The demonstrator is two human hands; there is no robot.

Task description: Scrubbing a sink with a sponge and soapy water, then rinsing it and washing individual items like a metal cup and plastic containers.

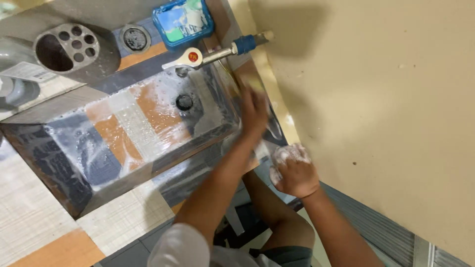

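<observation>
Centre of frame: rectangular tiled sink basin [123, 143], patterned in grey, orange and white, its inner walls streaked with soapy foam; round dark drain hole [184, 102] in the floor toward the upper end.

Left hand [254, 110], right of centre, blurred, pressed against the basin's right-hand rim. Fingers seem to lie together, pointing toward the top of the frame; cannot tell whether they grip anything.

Right hand [295, 171], lower right of centre, just outside the basin near the beige wall [386, 99]. Fingers curled into a loose fist, knuckles coated in white lather; what it encloses is hidden.

Upper centre: metal tap with white lever and blue collar [213, 55], projecting from the wall over the drain end.

Top: blue rectangular plastic box [183, 21]. Upper left: grey cylindrical holder with round holes in its top [74, 49].
</observation>
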